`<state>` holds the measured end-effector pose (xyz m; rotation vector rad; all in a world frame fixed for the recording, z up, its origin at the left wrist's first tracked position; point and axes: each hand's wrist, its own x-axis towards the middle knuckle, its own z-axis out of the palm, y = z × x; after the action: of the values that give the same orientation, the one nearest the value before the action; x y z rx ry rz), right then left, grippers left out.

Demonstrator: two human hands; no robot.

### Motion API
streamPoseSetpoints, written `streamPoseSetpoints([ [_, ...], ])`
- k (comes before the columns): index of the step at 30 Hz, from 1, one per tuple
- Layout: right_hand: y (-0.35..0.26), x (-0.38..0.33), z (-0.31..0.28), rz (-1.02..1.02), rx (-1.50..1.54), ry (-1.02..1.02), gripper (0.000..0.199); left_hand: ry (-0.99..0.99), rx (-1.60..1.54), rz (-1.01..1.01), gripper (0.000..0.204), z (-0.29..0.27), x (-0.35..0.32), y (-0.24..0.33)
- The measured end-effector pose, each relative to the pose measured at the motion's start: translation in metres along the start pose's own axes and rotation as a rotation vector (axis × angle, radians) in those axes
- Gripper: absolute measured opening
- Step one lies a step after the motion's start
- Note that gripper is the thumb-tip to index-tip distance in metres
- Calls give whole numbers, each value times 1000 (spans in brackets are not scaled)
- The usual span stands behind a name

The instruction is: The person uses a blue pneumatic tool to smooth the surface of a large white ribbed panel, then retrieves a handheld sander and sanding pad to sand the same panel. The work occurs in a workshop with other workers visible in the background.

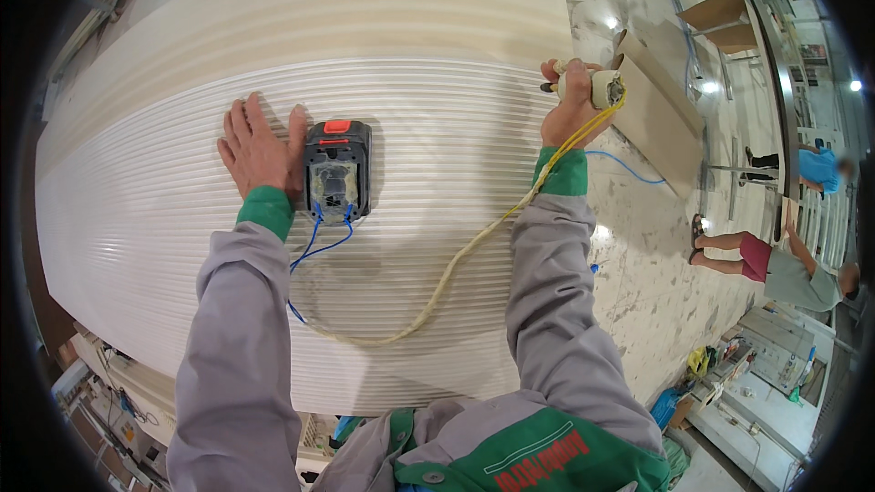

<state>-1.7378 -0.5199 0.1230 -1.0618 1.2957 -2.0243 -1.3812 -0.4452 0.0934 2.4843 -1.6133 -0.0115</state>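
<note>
A white ribbed panel [437, 164] spreads out in front of me. My left hand [261, 150] lies flat on it, fingers spread, its thumb side against a black battery pack [338, 169] with a red latch. My right hand [576, 114], at the panel's right edge, is wrapped round a white cylindrical handheld tool [603, 89]. A dark tip sticks out on the tool's left side; what it is I cannot make out. Yellowish wires [460, 255] run from the tool in a loop over the panel and join blue leads [315, 244] on the battery pack.
Beyond the ribbed panel lies a smooth cream sheet [346, 0]. A long brown cardboard piece [658, 118] rests by the right edge, with a blue hose [629, 173] nearby. People [802, 273] stand farther right, and a cluttered workbench [766, 374] is at lower right.
</note>
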Motion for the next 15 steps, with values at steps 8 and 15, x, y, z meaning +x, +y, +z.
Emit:
streamPoseSetpoints([
  [8, 2, 3, 4, 98, -91, -33, 13, -3, 26, 13, 82, 2, 2, -2],
  [15, 10, 10, 12, 123, -147, -31, 16, 22, 3, 22, 81, 2, 1, -2],
])
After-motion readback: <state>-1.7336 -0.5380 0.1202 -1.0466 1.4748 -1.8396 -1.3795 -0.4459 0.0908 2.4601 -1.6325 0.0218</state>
